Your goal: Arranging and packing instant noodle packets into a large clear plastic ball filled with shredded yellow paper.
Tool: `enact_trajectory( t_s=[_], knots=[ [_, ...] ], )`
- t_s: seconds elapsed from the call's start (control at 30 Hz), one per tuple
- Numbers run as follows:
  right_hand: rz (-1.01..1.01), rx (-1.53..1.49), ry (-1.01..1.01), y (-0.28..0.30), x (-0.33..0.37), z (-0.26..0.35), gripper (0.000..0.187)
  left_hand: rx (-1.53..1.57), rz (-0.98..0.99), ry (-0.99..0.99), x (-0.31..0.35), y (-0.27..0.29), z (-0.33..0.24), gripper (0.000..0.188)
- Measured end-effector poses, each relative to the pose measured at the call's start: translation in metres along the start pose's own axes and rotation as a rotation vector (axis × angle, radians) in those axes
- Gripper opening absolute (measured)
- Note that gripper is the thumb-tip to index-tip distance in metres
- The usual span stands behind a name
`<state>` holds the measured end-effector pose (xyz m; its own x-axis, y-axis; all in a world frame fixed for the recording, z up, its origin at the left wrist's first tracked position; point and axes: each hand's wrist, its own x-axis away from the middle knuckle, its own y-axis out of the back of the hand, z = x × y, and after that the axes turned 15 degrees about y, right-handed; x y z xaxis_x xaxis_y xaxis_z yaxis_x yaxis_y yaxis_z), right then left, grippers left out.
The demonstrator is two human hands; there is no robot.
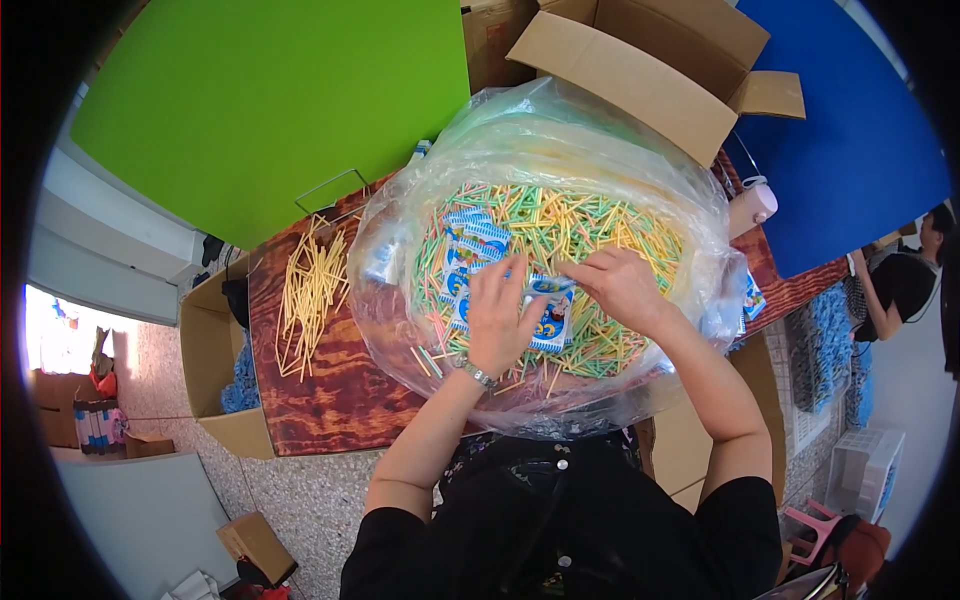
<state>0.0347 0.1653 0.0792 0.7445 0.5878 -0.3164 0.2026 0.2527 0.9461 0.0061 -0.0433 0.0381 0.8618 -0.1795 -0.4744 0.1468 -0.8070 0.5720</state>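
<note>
A large mass of thin pastel sticks [620, 215], yellow, green and pink, fills an opened clear plastic bag [385, 330] on the table. Several small blue-and-white packets [462, 255] lie in a group on the sticks, left of the middle. My left hand [498, 320] rests over them, fingers stretched and thumb apart, beside a packet [550, 328] that lies between my hands. My right hand [622, 288] has its fingertips pinched together just above that packet's upper edge; what they hold is too small to make out.
A loose pile of yellow sticks [312, 290] lies on the reddish wooden table [330, 415]. An open cardboard box [625, 75] stands behind the bag, with a pink bottle [752, 207] to its right. Another box [212, 345] adjoins the table's left edge. A person [895, 285] is at far right.
</note>
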Motion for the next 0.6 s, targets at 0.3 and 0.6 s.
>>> enact_trajectory(
  t_s=[0.3, 0.6],
  knots=[
    [-0.137, -0.846, -0.406, -0.001, -0.002, -0.002, 0.020, 0.331, 0.546, 0.496, -0.004, -0.015, 0.001, 0.023],
    [0.070, -0.254, -0.488, -0.011, 0.030, -0.144, 0.029, 0.450, 0.492, 0.543, -0.005, -0.018, 0.004, 0.029]
  ],
)
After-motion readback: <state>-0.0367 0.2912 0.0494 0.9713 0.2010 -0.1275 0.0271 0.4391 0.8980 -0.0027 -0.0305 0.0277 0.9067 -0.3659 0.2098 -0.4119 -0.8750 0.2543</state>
